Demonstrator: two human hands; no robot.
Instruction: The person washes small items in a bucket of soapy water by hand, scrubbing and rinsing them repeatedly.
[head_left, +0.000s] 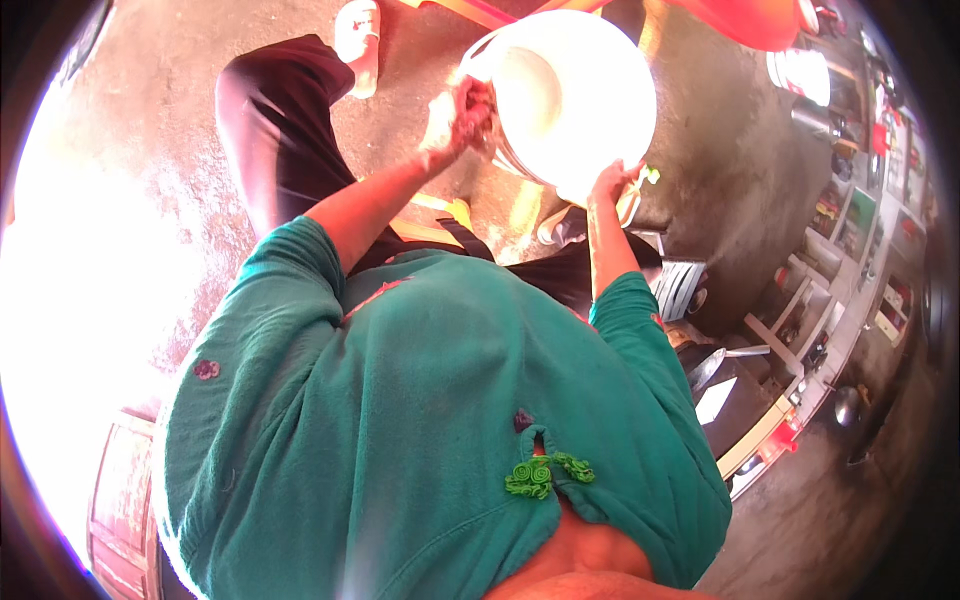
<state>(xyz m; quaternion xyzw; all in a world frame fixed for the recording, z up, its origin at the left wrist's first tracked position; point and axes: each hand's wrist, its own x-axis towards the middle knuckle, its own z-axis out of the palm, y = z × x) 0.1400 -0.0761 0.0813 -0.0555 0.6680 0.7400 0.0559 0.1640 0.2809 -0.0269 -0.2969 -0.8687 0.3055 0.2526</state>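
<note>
A white bucket (600, 97), washed out by glare, is held in front of my knees. Its round opening is tilted so that part of the pale inside shows, but any contents are lost in the brightness. My left hand (466, 120) grips the bucket's left side with bent fingers, which look reddish in the light. Lower down on the right, my right hand (615, 182) holds the near edge. A small bright green piece (651, 175) sticks out beside its fingers; what it is, I cannot tell.
A red plastic piece of furniture (742, 19) stands beyond the bucket. Below it is concrete floor (712, 150). Another white bucket (799, 76) and cluttered shelving (832, 270) line the right. Near my right leg is a white slatted item (679, 287). A wooden door (121, 502) stands lower left.
</note>
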